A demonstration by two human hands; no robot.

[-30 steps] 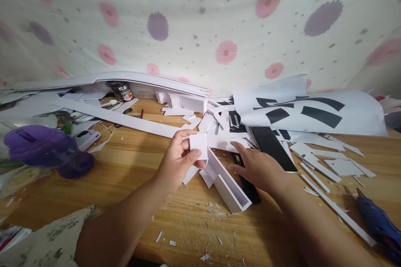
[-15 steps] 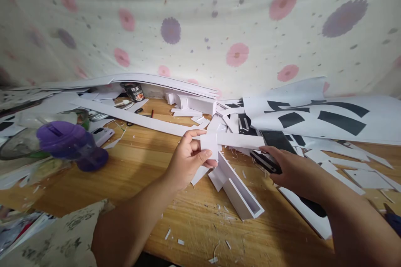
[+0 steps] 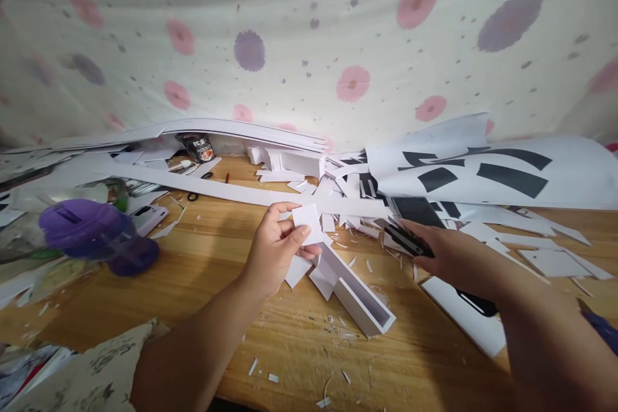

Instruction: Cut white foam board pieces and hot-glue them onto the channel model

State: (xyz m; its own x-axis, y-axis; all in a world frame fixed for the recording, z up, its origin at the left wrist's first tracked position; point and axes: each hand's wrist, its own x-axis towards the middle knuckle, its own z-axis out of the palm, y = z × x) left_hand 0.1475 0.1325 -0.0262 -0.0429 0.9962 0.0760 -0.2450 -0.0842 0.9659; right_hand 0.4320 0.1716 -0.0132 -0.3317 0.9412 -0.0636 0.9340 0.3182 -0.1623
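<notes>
Left hand point(image 3: 276, 250) pinches a small white card point(image 3: 304, 222), right hand point(image 3: 451, 257) wraps round a black cutter point(image 3: 404, 238). Imo: card steady first, cutter pointed away from that pinch.

Home craft corner, flower-patterned curtain point(image 3: 299, 32), wooden tabletop point(image 3: 207, 244), cut white board pieces point(image 3: 541, 262)

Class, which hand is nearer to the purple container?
Left. The left hand is right of the purple container; the right hand, holding a black tool, is farther right.
</notes>
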